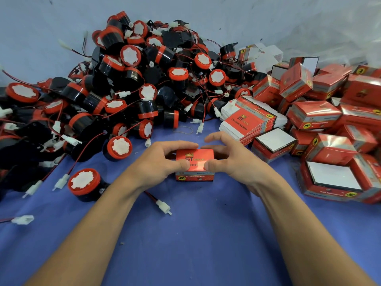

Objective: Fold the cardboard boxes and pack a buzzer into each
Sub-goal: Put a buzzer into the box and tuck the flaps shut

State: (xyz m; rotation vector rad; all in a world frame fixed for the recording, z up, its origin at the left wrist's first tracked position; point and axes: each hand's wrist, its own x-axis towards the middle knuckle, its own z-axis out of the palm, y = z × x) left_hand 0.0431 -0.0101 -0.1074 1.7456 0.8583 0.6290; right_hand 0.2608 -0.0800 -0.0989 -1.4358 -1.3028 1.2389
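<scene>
**Red box held at both ends**

Blue cloth covers the worktop, and the red box stands on it at the centre of the frame, closed, its printed top facing me. My left hand grips its left end, fingers curled over the far edge and thumb pressed on the top. My right hand grips the right end the same way, thumb on the top, with the forefinger lifted clear above the box. A heap of buzzers, black with red caps and white connectors on red wires, fills the upper left of the frame. One loose buzzer lies on the cloth at the left, near my left forearm. A stack of flat boxes sits just right of centre, above my right hand. Folded boxes are piled along the right edge, some open and showing white insides. A rubber band lies on the cloth above the box
</scene>
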